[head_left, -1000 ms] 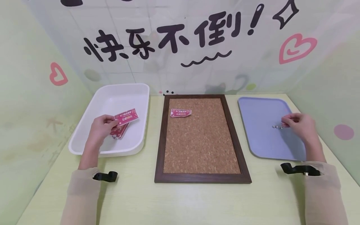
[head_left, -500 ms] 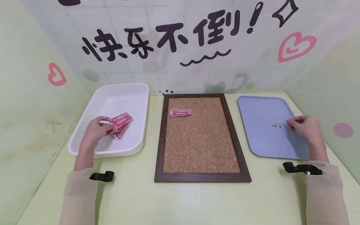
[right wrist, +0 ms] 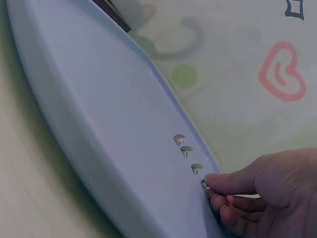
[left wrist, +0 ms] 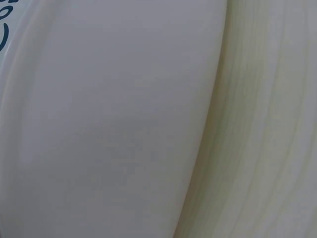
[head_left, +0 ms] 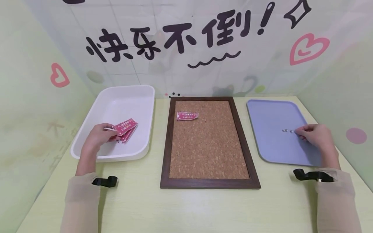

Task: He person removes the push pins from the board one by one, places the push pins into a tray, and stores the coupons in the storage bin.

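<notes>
While the left hand [head_left: 98, 134] pinches a coupon [head_left: 126, 126] at its 8 o'clock end, presumably keeping the printed face uncovered, other coupons [head_left: 127, 137] show beneath it in the white tray [head_left: 134, 103], 9 o'clock of the cork board [head_left: 209, 145]. At 3 o'clock, over the blue tray [head_left: 271, 113], the right hand [head_left: 316, 134] pinches an apparent thumbtack [right wrist: 203, 183]. Versus one second earlier, the coupon sits nearer 8 o'clock; the right hand, nearer 4.

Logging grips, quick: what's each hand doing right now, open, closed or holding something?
Left hand: holding a red coupon.
Right hand: curled at a thumbtack; whether it's gripped cannot be told.
</notes>
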Motion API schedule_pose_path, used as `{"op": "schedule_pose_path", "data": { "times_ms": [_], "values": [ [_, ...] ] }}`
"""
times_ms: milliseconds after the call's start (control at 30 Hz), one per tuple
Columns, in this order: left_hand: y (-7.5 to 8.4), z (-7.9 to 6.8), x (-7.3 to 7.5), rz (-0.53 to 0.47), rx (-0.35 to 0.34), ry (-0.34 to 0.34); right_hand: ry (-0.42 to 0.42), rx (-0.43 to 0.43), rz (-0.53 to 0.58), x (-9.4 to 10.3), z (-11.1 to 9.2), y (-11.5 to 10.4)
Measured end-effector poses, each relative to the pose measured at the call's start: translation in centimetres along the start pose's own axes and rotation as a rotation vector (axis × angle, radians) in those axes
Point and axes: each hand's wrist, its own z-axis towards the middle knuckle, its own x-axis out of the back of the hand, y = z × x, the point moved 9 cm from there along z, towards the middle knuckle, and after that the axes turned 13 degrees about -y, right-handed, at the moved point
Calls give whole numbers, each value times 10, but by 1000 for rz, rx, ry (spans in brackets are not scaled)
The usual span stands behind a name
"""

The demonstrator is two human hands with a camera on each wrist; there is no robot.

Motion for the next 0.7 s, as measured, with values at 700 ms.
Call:
{"op": "schedule_pose_path", "data": {
  "times_ms": [700],
  "values": [
    [-3,-4,7,42,-20,12,21,-11,111,4,-6,0]
  ]
}}
